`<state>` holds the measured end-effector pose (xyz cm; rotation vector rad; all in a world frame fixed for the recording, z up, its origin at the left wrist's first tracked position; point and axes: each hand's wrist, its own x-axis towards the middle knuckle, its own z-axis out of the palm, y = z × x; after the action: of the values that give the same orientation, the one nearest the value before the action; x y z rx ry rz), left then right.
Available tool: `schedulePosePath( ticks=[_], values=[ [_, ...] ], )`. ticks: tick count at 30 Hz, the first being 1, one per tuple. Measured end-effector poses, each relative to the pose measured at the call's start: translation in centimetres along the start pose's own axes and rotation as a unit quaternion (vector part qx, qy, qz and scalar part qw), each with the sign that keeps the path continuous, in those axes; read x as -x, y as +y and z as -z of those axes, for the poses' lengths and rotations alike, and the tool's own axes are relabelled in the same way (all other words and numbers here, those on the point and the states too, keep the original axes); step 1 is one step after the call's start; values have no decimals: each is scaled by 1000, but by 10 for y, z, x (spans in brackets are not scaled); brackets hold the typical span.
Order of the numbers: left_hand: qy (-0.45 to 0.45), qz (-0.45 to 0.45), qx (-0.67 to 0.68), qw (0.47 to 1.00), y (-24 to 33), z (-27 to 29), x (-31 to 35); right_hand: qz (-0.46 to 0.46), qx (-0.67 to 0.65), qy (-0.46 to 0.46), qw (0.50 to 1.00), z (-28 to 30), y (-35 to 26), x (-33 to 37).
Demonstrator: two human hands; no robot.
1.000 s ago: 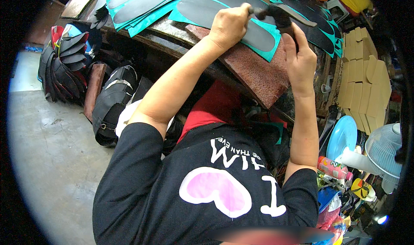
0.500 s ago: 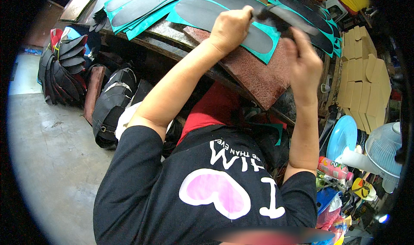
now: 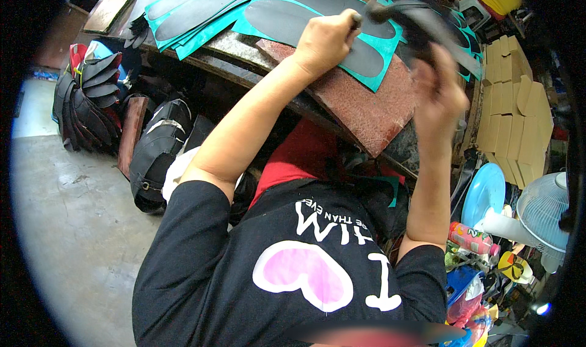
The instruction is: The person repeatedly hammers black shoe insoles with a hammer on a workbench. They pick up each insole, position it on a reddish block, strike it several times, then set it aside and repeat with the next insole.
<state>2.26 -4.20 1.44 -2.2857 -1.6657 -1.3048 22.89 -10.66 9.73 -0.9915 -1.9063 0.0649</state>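
Observation:
My left hand (image 3: 323, 45) is closed around a short dark rod-like tool, which looks like a punch (image 3: 356, 20); only its round top end shows beyond the fist. The fist rests over a teal sheet with dark grey sole-shaped pieces (image 3: 274, 20) on it. This sheet partly covers a reddish-brown board (image 3: 372, 112) at the bench edge. My right hand (image 3: 442, 90), smeared by motion, is closed on a hammer (image 3: 427, 23). The hammer's dark rounded end is raised just right of the punch, apart from it. Its handle is mostly hidden.
More teal sheets with sole shapes (image 3: 195, 11) lie at the bench's far left. Stacked cardboard boxes (image 3: 506, 121), a white fan (image 3: 540, 206) and a blue round plastic piece (image 3: 485, 194) stand at right. A bundle of black sole pieces (image 3: 85, 103) and a black bag (image 3: 162, 145) are at left.
My right hand and the hammer have moved slightly right and are blurred. My left hand stays in about the same place, still closed on the punch.

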Motion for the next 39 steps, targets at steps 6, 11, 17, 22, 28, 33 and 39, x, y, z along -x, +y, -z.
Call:
schedulePosePath(
  ticks=[6, 11, 17, 22, 28, 33, 39],
  values=[
    [136, 241, 390, 878, -7, 8, -8, -142, 35, -74, 987, -7, 34, 33],
    [-189, 245, 662, 683, -9, 10, -6, -176, 120, -150, 965, -2, 39, 51],
    [264, 297, 258, 881, -47, 24, -35, -177, 114, -147, 966, -5, 39, 49],
    [111, 181, 407, 888, -56, 26, -20, -195, 127, -166, 958, -4, 38, 51],
    [69, 217, 240, 944, -48, 18, -9, -184, 136, -161, 960, -4, 37, 51],
    [130, 220, 286, 924, -47, 18, -7, -195, 130, -169, 957, -4, 38, 50],
    [122, 184, 301, 928, -44, 25, -6, -184, 139, -164, 959, -4, 38, 51]
  ],
)
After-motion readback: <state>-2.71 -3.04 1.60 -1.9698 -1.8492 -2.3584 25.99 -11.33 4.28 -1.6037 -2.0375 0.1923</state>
